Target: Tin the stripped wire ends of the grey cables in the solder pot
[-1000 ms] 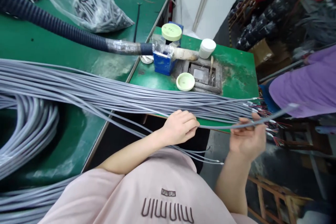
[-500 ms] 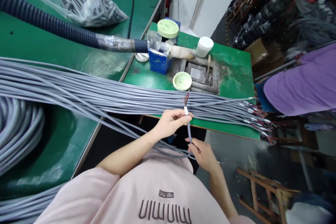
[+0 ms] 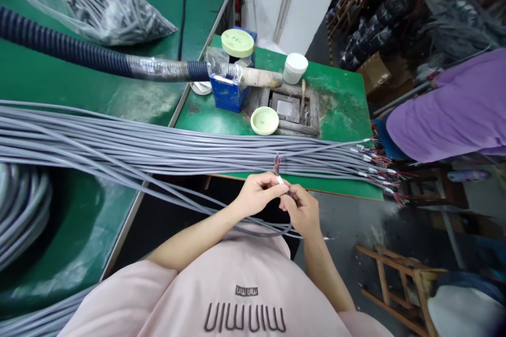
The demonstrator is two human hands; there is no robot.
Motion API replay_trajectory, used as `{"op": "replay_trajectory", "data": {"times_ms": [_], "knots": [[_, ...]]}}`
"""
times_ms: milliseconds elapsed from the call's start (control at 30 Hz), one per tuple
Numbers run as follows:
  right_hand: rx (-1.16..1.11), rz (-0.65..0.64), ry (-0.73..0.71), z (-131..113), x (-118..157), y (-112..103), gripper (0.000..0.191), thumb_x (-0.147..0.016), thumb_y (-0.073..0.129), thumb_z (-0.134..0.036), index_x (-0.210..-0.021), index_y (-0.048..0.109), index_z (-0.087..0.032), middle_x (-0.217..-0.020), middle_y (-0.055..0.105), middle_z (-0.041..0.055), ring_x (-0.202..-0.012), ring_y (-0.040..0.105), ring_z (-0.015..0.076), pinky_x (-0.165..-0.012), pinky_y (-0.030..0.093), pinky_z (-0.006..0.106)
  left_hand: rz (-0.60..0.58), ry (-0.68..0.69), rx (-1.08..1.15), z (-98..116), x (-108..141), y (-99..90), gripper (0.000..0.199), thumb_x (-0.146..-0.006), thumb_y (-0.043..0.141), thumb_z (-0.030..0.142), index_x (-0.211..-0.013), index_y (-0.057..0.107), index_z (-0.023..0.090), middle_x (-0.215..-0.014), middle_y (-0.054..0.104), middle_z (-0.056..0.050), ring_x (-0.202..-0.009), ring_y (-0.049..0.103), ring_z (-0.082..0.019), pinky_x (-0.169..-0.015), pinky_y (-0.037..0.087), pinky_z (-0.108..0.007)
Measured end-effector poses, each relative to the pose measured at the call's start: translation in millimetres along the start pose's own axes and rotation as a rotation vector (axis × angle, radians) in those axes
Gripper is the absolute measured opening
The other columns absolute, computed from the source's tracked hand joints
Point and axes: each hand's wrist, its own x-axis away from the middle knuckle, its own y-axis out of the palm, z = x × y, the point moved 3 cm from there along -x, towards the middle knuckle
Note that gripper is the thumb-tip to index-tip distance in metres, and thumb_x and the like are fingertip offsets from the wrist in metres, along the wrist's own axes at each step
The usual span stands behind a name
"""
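Hands drawn together since last frame on my feed: left hand [image 3: 259, 195] and right hand [image 3: 302, 211] pinching white-sleeved end of thin grey sheathed cable [image 3: 280, 179], just before long grey cable bundle [image 3: 166, 150].

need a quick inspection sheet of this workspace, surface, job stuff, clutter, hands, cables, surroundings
surface: scuffed green bench top, with worn patches
job's things: white-sleeved grey cable end, thin coloured wires sticking out of it
clutter: plastic bag of dark parts, black corrugated hose, blue tin, white jar, pale green lid
hands: left hand and right hand both pinch the cable end
cables: long grey cable bundle across the benches, stripped ends at right; grey coil at left
surroundings: person in purple clothing at right, wooden frame on the floor
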Motion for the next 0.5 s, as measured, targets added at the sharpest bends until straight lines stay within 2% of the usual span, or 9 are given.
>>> {"op": "replay_trajectory", "data": {"times_ms": [100,200,300,367,500], "knots": [[-0.134,0.030,0.008,6.6,-4.7,5.5,0.014,-0.087,0.055,-0.033,-0.086,0.061,-0.021,-0.065,0.060,-0.0022,-0.055,0.055,0.0107,-0.056,0.047,0.024,0.111,0.122,-0.181,7.3,0.9,-1.2,0.037,-0.070,0.074,0.043,-0.054,0.058,0.014,-0.055,0.053,0.001,-0.052,0.047,-0.009,-0.053,0.039,-0.023],[-0.356,-0.014,0.020,18.3,-6.9,9.5,0.022,-0.087,0.056,-0.036,-0.074,0.060,-0.020,-0.055,0.053,-0.0034,-0.045,0.046,0.0083,-0.045,0.038,0.023,0.101,0.142,-0.219,11.7,-1.1,0.8,0.037,-0.071,0.074,0.042,-0.054,0.056,0.015,-0.050,0.046,0.004,-0.049,0.039,-0.006,-0.049,0.033,-0.020],[-0.645,-0.062,0.072,30.1,-8.3,10.8,0.031,-0.082,0.062,-0.045,-0.066,0.055,-0.019,-0.045,0.040,-0.0069,-0.037,0.032,0.0062,-0.039,0.025,0.022,0.019,0.052,-0.128,10.5,-4.3,5.4,0.033,-0.069,0.075,0.044,-0.064,0.061,0.014,-0.052,0.049,0.005,-0.048,0.039,-0.005,-0.048,0.032,-0.019],[-0.748,-0.077,0.126,34.9,-8.9,10.0,0.034,-0.077,0.066,-0.050,-0.066,0.056,-0.019,-0.043,0.035,-0.0086,-0.035,0.026,0.0052,-0.038,0.022,0.021,-0.016,0.006,-0.002,10.2,-6.1,7.6,0.035,-0.067,0.076,0.046,-0.072,0.063,0.013,-0.054,0.054,0.003,-0.048,0.044,-0.006,-0.048,0.036,-0.019],[-0.781,-0.083,0.195,36.7,-9.4,7.9,0.036,-0.072,0.070,-0.053,-0.071,0.060,-0.019,-0.042,0.034,-0.0098,-0.035,0.023,0.0043,-0.038,0.020,0.021,0.108,0.061,0.152,17.8,-7.9,3.8,0.031,-0.067,0.077,0.042,-0.072,0.062,0.015,-0.057,0.058,0.003,-0.050,0.049,-0.007,-0.049,0.041,-0.020]]}}
